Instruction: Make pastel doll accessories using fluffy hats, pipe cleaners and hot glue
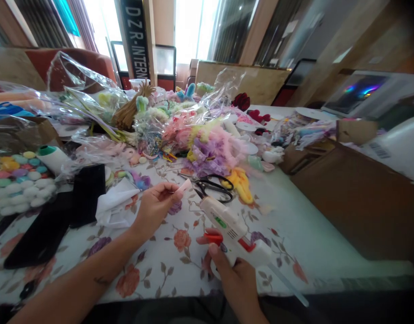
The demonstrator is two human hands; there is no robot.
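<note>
My left hand (pixel 159 204) pinches a small pale pink strip (pixel 185 185) between thumb and fingertips, above the flowered tablecloth. I cannot make out what the strip is made of. Wrapped round the handle of a white hot glue gun (pixel 227 220) is my right hand (pixel 232 274), with fingers by its red trigger. The gun's dark nozzle points up and left, close to the strip. A clear glue stick (pixel 288 284) juts from the gun's back end. Black-handled scissors (pixel 213 186) lie just beyond the nozzle, beside a yellow fuzzy piece (pixel 241 184).
A heap of ruffled purple trim (pixel 210 155), clear wrap and craft pieces spreads across the back. At left lie black flat objects (pixel 88 193), white tissue (pixel 115 202) and bagged pompoms (pixel 24 180). A cardboard box (pixel 348 193) stands at right.
</note>
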